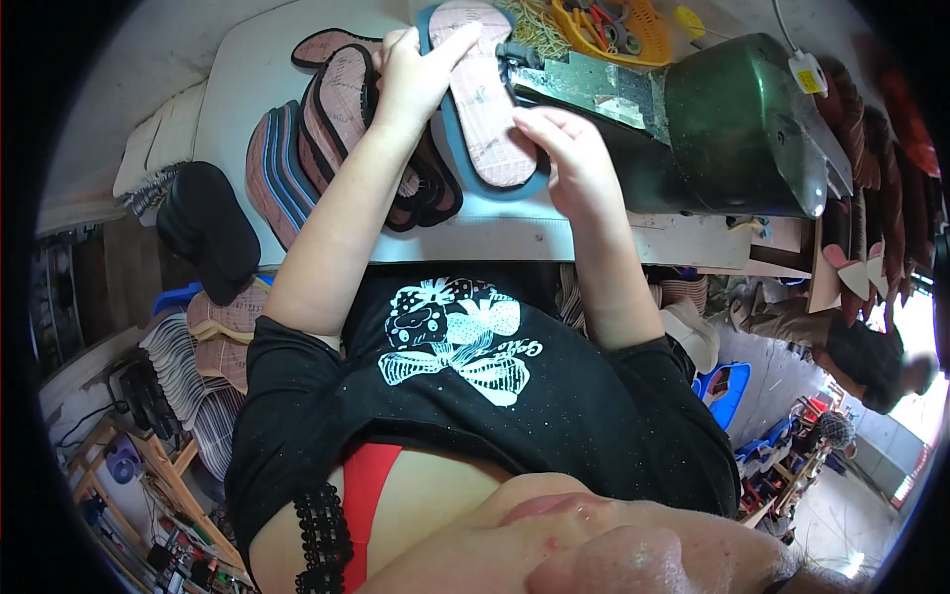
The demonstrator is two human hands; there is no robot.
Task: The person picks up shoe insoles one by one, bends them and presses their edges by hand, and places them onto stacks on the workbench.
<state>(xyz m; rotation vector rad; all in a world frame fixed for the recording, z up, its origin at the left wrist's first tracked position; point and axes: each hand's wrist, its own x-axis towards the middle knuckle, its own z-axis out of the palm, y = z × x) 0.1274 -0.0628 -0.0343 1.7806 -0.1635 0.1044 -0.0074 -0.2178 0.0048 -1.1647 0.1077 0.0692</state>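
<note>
A shoe sole (pixel 490 129) with a pinkish patterned top and a blue-grey border lies under the head of a green machine (pixel 594 94). My left hand (pixel 421 74) grips its far left part, thumb pressed on top and fingers at the left edge. At the near right edge, my right hand (pixel 569 148) pinches the same sole between thumb and fingers. The machine's small dark head (pixel 520 56) is close against the sole's right edge. Left of my forearm, several pinkish patterned soles (pixel 341 99) lie stacked and overlapping on the white table (pixel 242 74).
A yellow basket (pixel 643 49) with scissors and tools stands behind the machine, beside a heap of yellowish strands (pixel 529 30). Black soles (pixel 208 228) are stacked at the table's left edge. Striped pieces (pixel 188 371) are piled below. Another person (pixel 841 346) is at far right.
</note>
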